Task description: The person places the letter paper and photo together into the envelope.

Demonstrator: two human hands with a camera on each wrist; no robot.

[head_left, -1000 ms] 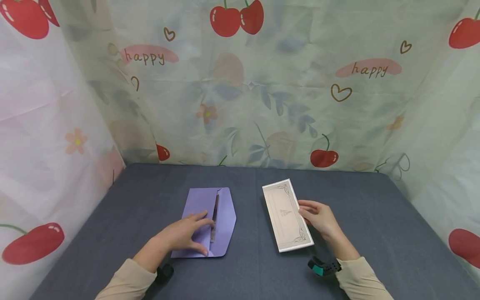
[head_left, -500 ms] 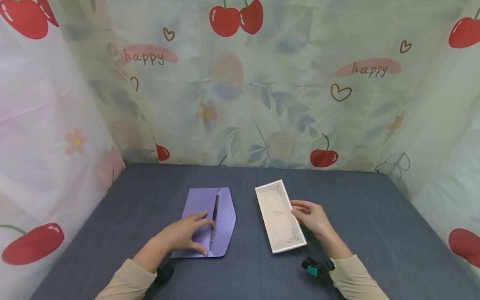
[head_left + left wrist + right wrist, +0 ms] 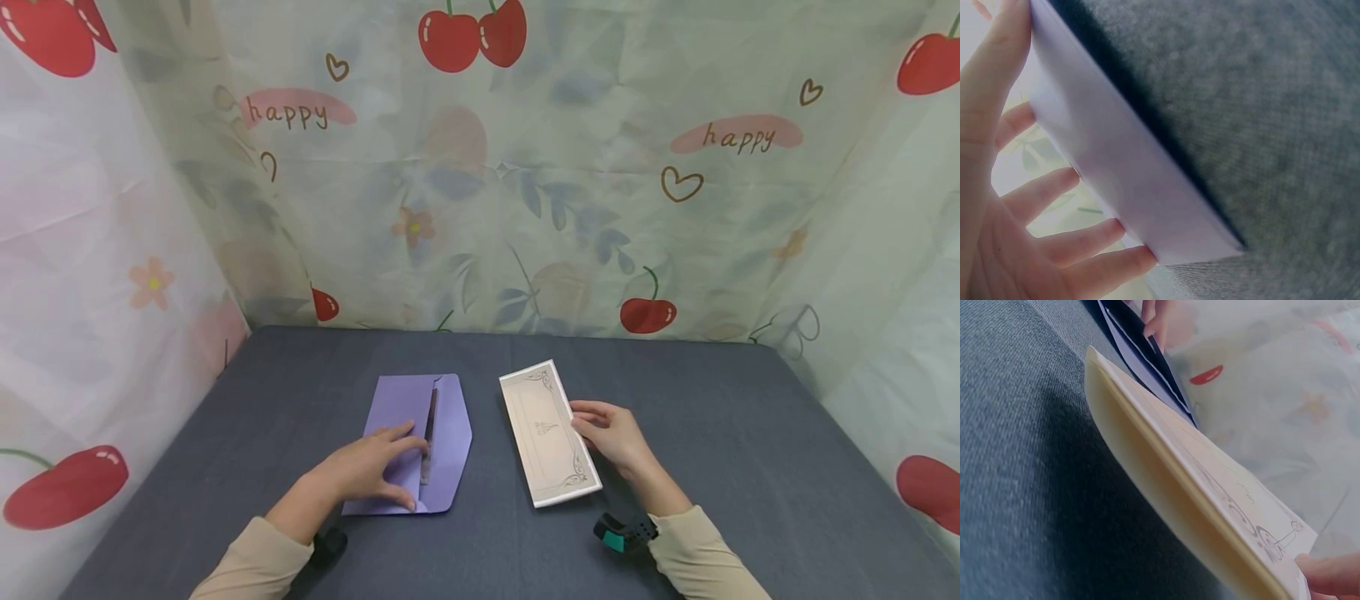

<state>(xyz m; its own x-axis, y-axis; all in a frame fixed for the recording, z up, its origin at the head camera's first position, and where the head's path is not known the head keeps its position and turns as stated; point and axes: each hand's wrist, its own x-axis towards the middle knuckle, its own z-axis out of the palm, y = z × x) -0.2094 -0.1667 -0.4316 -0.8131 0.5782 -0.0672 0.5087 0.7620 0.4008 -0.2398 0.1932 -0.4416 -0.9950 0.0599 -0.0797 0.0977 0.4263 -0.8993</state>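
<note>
A purple envelope lies on the dark table with its pointed flap spread to the right. Along its mouth a narrow dark slit shows. My left hand rests on the envelope, fingers spread, thumb near the lower end of the mouth. In the left wrist view the fingertips touch the pale purple paper. To the right, my right hand pinches a cream folded card with ornate corners by its right edge. The card is tilted above the table, apart from the flap; its two leaves gape slightly in the right wrist view.
The table has a dark grey cloth cover. A printed curtain with cherries hangs behind it and along both sides. A black band with a teal part sits on the right wrist.
My right hand has carried the card leftward, closer to the envelope. The left hand and the envelope have stayed in place.
</note>
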